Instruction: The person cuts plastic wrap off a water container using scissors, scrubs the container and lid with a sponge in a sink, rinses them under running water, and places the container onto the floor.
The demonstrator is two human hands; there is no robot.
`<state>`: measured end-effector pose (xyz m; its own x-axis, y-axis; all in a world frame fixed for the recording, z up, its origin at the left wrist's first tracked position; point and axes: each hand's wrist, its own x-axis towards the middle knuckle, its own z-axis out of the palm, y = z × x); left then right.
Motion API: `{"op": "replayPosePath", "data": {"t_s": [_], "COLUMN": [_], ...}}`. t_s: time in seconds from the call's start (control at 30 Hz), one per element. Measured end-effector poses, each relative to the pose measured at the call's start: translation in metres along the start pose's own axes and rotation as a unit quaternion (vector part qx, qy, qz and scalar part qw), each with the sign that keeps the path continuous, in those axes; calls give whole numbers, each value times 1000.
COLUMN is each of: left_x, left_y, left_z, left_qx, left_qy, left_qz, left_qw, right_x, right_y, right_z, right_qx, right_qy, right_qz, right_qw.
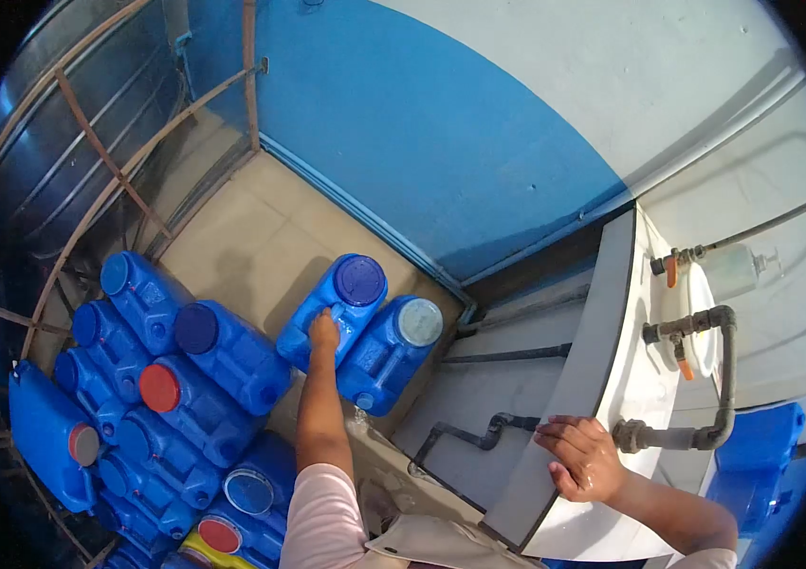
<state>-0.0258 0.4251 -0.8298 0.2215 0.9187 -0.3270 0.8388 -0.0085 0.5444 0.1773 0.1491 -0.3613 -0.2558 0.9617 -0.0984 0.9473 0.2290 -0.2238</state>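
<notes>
My left hand (324,329) is closed round the handle of a blue jug (338,296) with a dark blue cap, which stands on the tiled floor. Right beside it is a second blue jug (386,365) with a pale, whitish cap; a clear bit hangs at its lower spout. My right hand (581,457) lies with fingers spread on the edge of the white counter (602,313), its skin looking wet.
Several blue jugs (194,351) with blue and red caps crowd the floor at left. Grey pipes (727,379) with orange-handled valves run along the right. A metal-framed screen (90,142) stands at upper left, a blue wall (422,123) behind.
</notes>
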Motion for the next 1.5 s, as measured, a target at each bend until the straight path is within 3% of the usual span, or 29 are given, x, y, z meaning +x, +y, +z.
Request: {"op": "replayPosePath", "data": {"t_s": [0.2, 0.27, 0.33, 0.4, 0.47, 0.5, 0.53, 0.57, 0.63, 0.7, 0.73, 0.8, 0.93, 1.0, 1.03, 1.1, 1.17, 1.27, 1.4, 1.5], "left_x": [-25, -61, -121, -198, -290, -326, -361, -392, -432, -451, -451, -450, -451, -460, -468, -480, -511, -561, -617, -653], "left_y": [-18, -25, -42, -87, -93, -143, -188, -186, -193, -202, -221, -247, -202, -156, -154, -148, -84, 5, 146, 244], "left_z": [18, 11, 0, 12, -15, 36, 81, 61, 51, 62, 70, 69, 51, 2, -16, -54, -141, -255, -375, -412], "left_qx": [97, 100, 55, -45, 14, 175, 309, 148, -30, -104, -110, -377, -308, -379, -376, -209, -292, -398, -346, -343], "left_qy": [93, 81, 138, 258, 249, 344, 430, 295, 148, 239, 246, 217, 311, 231, 241, 229, 235, 219, 222, 272], "left_qz": [21, -8, -34, -70, -298, -326, -373, -513, -618, -446, -439, -318, -344, -405, -398, -328, -334, -239, -95, 12], "left_qw": [991, 992, 988, 963, 921, 863, 762, 793, 772, 856, 857, 842, 831, 799, 801, 892, 865, 858, 907, 899], "right_x": [-2, -5, -5, -6, -7, -8, -8, -10, -13, -17, -18, -21, -28, -32, -33, -40, -44, -47, -87, -166], "right_y": [-3, -3, -6, -8, -13, -15, -15, -16, -13, -13, -14, -15, -15, -15, -13, -6, -4, 14, 4, 27], "right_z": [3, 5, 5, 7, 7, 8, 9, 9, 12, 15, 16, 16, 19, 17, 20, 23, 24, 40, 23, -9], "right_qx": [2, 20, 15, 28, 21, 30, 32, 32, 32, 24, 18, 14, -7, -8, 9, 30, 69, 112, 143, 126], "right_qy": [3, 10, 18, 36, 40, 39, 48, 58, 63, 76, 85, 86, 102, 84, 98, 141, 191, 257, 324, 307], "right_qz": [-1, -14, -1, -6, 3, -5, -3, 0, -12, -19, -21, -18, -35, -22, -29, -33, -42, -86, -137, -177], "right_qw": [1000, 1000, 1000, 999, 999, 999, 998, 998, 997, 997, 996, 996, 994, 996, 995, 989, 978, 956, 925, 927]}}
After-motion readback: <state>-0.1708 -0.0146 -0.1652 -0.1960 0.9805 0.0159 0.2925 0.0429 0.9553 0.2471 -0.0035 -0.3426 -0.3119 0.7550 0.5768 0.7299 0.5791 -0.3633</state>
